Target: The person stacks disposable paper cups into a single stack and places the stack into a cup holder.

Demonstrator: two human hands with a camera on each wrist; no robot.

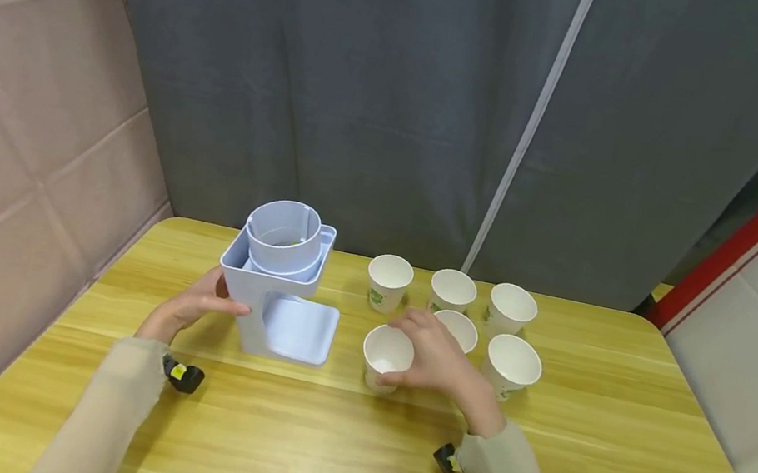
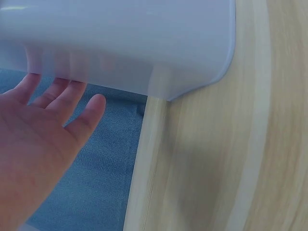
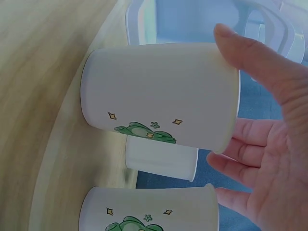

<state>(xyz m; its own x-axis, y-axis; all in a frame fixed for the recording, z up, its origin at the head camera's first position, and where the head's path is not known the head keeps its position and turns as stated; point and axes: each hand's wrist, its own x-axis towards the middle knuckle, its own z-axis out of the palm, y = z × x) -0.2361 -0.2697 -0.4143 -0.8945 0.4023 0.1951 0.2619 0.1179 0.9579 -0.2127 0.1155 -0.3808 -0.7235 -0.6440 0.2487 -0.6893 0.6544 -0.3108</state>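
A light-blue plastic dispenser [image 1: 276, 278] with a round cup-like top and a flat tray stands left of centre in the head view. My left hand [image 1: 195, 307] holds its left side, thumb along the near face; in the left wrist view the fingertips [image 2: 77, 87] meet its smooth wall. To its right, my right hand [image 1: 430, 355] pinches a white paper cup [image 3: 159, 91] near the rim, thumb on the near side and fingers at the far side. That cup stands upright and has a green cartoon print. Another paper cup [image 1: 457, 328] is partly hidden behind the right hand.
Three paper cups form a back row: one at left [image 1: 387, 284], one in the middle [image 1: 453, 290], one at right [image 1: 511, 309]. Another cup [image 1: 512, 366] stands right of my right hand. A grey curtain [image 1: 372, 100] hangs behind the wooden table [image 1: 310, 453].
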